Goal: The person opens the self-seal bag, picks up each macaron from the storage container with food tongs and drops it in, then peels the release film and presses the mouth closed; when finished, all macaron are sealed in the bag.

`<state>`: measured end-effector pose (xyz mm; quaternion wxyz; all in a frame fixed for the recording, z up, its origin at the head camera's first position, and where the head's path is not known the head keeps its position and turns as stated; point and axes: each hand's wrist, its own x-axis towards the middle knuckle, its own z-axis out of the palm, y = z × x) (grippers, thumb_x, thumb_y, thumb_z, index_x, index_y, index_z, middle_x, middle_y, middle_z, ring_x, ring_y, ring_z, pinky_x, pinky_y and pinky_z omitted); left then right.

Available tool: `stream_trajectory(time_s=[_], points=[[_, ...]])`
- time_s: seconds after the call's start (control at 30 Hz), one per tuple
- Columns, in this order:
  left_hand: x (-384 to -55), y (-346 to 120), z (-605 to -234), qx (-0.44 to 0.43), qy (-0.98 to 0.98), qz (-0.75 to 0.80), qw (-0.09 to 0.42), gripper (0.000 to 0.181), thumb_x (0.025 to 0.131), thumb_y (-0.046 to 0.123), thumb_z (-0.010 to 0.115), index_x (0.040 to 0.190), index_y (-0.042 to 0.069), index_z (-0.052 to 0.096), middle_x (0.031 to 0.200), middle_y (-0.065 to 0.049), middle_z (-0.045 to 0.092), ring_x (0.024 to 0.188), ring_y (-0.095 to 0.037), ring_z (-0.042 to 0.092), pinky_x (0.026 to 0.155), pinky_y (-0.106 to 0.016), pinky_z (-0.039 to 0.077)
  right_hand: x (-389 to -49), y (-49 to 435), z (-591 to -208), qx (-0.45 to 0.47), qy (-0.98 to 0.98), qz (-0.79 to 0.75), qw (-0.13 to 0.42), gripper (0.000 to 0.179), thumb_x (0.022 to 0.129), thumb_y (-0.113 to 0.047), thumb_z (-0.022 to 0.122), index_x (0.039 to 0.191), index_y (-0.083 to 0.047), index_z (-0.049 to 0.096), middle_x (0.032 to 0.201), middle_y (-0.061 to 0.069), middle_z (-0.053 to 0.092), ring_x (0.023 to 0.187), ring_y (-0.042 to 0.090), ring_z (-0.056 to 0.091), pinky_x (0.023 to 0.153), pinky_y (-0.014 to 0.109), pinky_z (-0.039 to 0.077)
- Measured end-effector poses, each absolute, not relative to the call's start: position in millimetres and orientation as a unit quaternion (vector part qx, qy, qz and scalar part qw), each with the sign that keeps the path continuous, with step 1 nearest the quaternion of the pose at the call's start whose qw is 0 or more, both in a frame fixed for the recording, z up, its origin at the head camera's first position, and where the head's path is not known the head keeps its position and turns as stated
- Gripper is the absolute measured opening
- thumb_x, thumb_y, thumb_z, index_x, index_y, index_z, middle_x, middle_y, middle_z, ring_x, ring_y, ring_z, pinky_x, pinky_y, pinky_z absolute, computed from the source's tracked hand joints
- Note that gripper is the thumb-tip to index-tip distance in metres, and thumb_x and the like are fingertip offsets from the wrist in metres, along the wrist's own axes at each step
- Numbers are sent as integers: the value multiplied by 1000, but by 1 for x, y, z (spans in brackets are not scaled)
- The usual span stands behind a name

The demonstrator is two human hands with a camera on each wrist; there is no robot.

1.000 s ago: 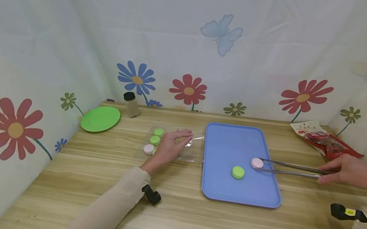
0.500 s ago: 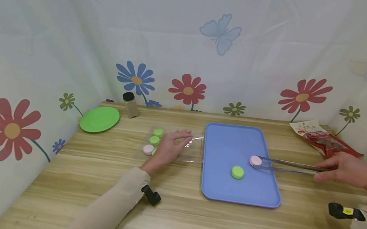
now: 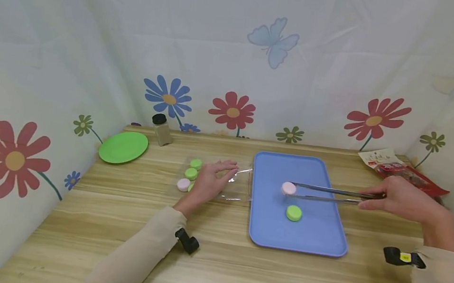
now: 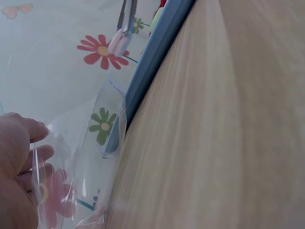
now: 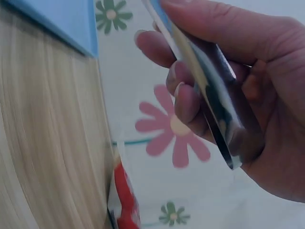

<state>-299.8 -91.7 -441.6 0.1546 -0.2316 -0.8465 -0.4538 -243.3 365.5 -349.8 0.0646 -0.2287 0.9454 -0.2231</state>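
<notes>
My right hand (image 3: 400, 200) grips metal tongs (image 5: 214, 90), thumb on one side and fingers on the other. Between the tongs' tips is a pink macaron (image 3: 288, 188), held above the blue tray (image 3: 296, 236); in the left wrist view this macaron (image 4: 120, 43) shows raised over the tray's rim. A green macaron (image 3: 294, 213) lies on the tray. My left hand (image 3: 211, 180) holds the mouth of a clear plastic bag (image 4: 102, 138) by its edge, the opening facing the tray. Inside the bag are several green macarons (image 3: 191, 173) and a pink one (image 3: 183, 184), partly hidden by the hand.
At the back left stand a green plate (image 3: 124, 147) and a spice jar (image 3: 162, 131) with a black lid. A red and white snack packet (image 3: 403, 173) lies at the back right, behind my right hand. A flowered curtain borders the wooden table (image 3: 210, 268).
The tongs have lifted the pink macaron off the tray's right side and carried it left toward the bag. My right hand moved left with them; my left hand stayed in place.
</notes>
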Motion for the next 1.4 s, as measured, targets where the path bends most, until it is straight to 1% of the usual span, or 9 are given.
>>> stream_trajectory(time_s=[0.13,0.2,0.37,0.43,0.6,0.87,1.07,1.27,1.4], points=[[-299,-92,-441,-231,-845,-457,153,22,96,15,70,115,6,75,126,-15,67,123,-21,61,114,-38,34,-251,338,-352,-263,933,-237,62,41,83,-28,82,113,-1,75,89,-5,75,67,6,57,56,23,48],[-299,-92,-441,-229,-844,-459,154,22,96,16,69,115,6,75,125,-15,68,123,-21,61,114,-38,35,-255,325,-352,-278,928,-240,65,40,84,-27,81,114,0,75,90,-4,75,67,7,58,56,24,47],[-298,-91,-439,-231,-844,-458,158,21,96,12,70,114,4,75,124,-14,68,121,-22,62,114,-40,36,-263,300,-352,-294,928,-218,62,41,87,-29,79,117,-1,74,83,-3,72,62,9,50,54,25,40],[-298,-91,-439,-231,-845,-456,157,21,95,13,70,114,4,75,125,-13,68,122,-22,62,114,-39,36,-266,291,-351,-296,931,-206,57,43,88,-31,78,118,-1,73,82,-3,70,63,10,48,55,25,40],[-298,-90,-438,-227,-844,-459,159,21,95,12,70,114,4,75,124,-12,69,122,-23,62,114,-39,35,-275,264,-355,-317,928,-190,50,42,90,-26,77,120,1,71,91,-2,72,68,10,52,57,26,44],[-296,-89,-437,-239,-841,-456,165,18,95,12,70,110,3,76,124,-13,69,122,-26,62,115,-45,35,-286,218,-358,-338,919,-198,52,37,90,-20,76,119,3,71,81,-2,70,62,9,52,55,26,44],[-298,-88,-438,-242,-844,-445,175,18,95,10,70,108,-1,76,122,-16,69,122,-29,62,115,-50,33,-291,189,-360,-345,919,-185,46,33,91,-19,76,118,1,73,81,0,68,63,10,52,57,27,44],[-299,-89,-438,-238,-847,-444,172,18,96,13,69,110,3,76,122,-14,69,122,-27,62,116,-42,32,-295,170,-365,-352,913,-198,58,32,91,-17,75,118,1,73,88,4,71,63,11,53,57,27,45],[-301,-90,-439,-240,-848,-440,170,19,97,14,68,110,3,76,122,-12,70,122,-24,62,116,-43,33,-297,161,-369,-349,913,-199,71,34,93,-18,74,120,2,71,95,5,73,66,10,55,59,27,47]])
